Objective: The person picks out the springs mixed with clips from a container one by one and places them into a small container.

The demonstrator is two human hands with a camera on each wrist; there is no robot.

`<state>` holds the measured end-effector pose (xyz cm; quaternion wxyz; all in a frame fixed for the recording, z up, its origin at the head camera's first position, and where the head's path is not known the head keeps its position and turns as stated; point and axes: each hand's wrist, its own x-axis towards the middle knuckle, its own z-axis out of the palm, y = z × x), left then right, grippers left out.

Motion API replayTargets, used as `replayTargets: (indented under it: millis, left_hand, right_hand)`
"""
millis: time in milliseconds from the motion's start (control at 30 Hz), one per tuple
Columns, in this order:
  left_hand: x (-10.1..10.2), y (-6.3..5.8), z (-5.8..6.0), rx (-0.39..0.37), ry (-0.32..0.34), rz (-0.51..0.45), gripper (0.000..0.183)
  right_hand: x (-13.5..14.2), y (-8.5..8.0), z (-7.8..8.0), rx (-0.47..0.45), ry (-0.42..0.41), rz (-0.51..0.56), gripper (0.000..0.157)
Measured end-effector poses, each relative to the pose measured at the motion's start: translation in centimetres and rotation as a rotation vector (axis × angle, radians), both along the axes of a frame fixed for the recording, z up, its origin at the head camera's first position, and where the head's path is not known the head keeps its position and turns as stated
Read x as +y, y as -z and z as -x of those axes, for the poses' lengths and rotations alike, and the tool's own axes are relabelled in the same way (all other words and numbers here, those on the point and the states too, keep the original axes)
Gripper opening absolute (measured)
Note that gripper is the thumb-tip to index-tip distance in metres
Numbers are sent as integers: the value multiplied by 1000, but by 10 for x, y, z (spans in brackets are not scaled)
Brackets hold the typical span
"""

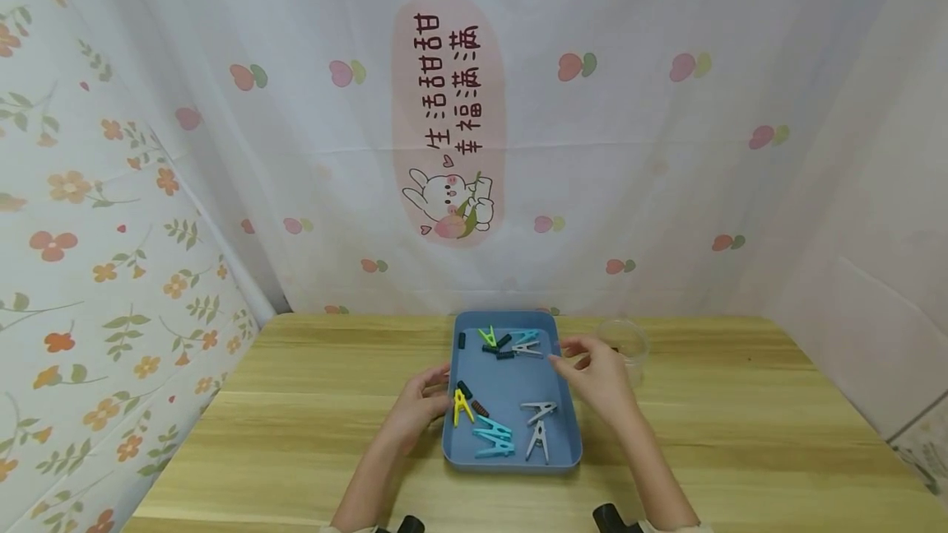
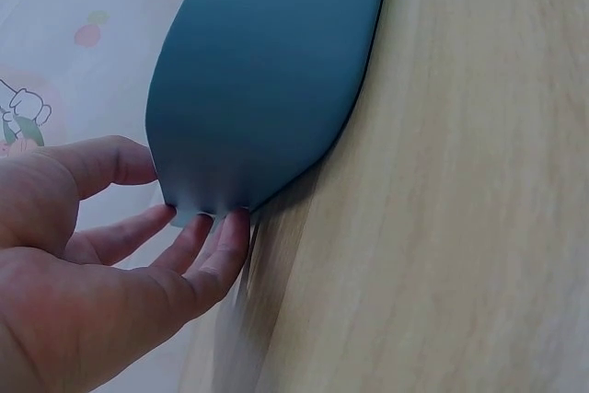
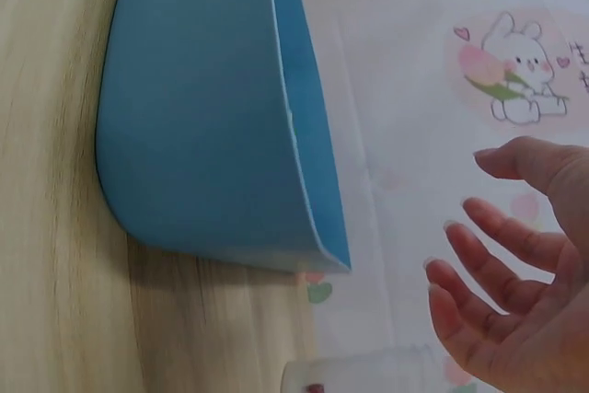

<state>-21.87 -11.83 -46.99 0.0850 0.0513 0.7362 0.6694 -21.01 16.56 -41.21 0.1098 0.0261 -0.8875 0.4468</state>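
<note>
A blue tray (image 1: pixel 511 459) lies on the table with small clothespins and dark pieces inside. My left hand (image 1: pixel 418 405) touches the tray's outer left wall with its fingertips; the left wrist view shows the thumb by the rim. My right hand (image 1: pixel 598 377) hovers by the right rim, fingers loosely spread and apart from the tray, nothing in them. At the far end are a lime clothespin (image 1: pixel 488 337), a blue one (image 1: pixel 526 336) and a grey one (image 1: pixel 527 349). Nearer lie a yellow clothespin (image 1: pixel 462 406), light blue ones (image 1: pixel 494 444) and two grey ones (image 1: pixel 539 438).
Several small dark cylinders (image 1: pixel 505 356) lie in the tray, along with a brown ridged one (image 1: pixel 480 409). A clear round container (image 1: pixel 629 336) stands right of the tray, partly behind my right hand. Behind the wooden table (image 1: pixel 318 410) hangs a printed curtain (image 1: pixel 629 187).
</note>
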Motion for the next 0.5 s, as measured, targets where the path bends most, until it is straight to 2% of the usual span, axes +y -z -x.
replayTargets:
  millis: [267,500]
  left_hand:
    - [-1,1,0,5,-5,-7,68]
    - [0,0,-1,-2,-6,2,68]
  right_hand:
    - [-14,0,6,-14,-96,-3,24]
    - [-20,5,12,-28,-121,-16,18]
